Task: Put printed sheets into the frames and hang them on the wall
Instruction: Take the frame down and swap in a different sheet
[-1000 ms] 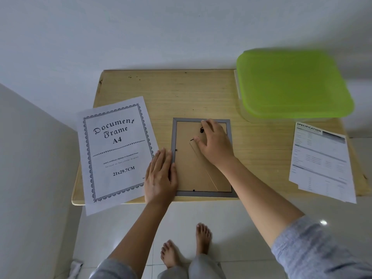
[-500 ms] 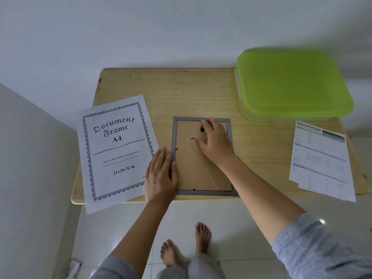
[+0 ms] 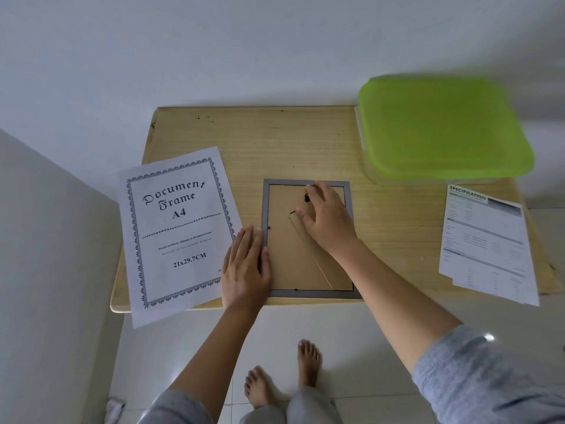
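1. Both our hands work one frame (image 3: 308,240), lying face down on the wooden tabletop (image 3: 275,142): our left hand (image 3: 246,267) lies flat, fingers spread, pressing the frame's near left edge, gripping nothing.
2. Our right hand (image 3: 327,221) rests on the brown backing board, fingertips narrowly curled at a small black clip near the top edge; we cannot tell whether they pinch it.
3. Left of the frame, touching our left hand, lies the "Document Frame A4" sheet (image 3: 177,228), overhanging the near edge.
4. Well to the right lies a "Specification" sheet (image 3: 486,243).
5. Farther back sits a green-lidded box (image 3: 440,127).
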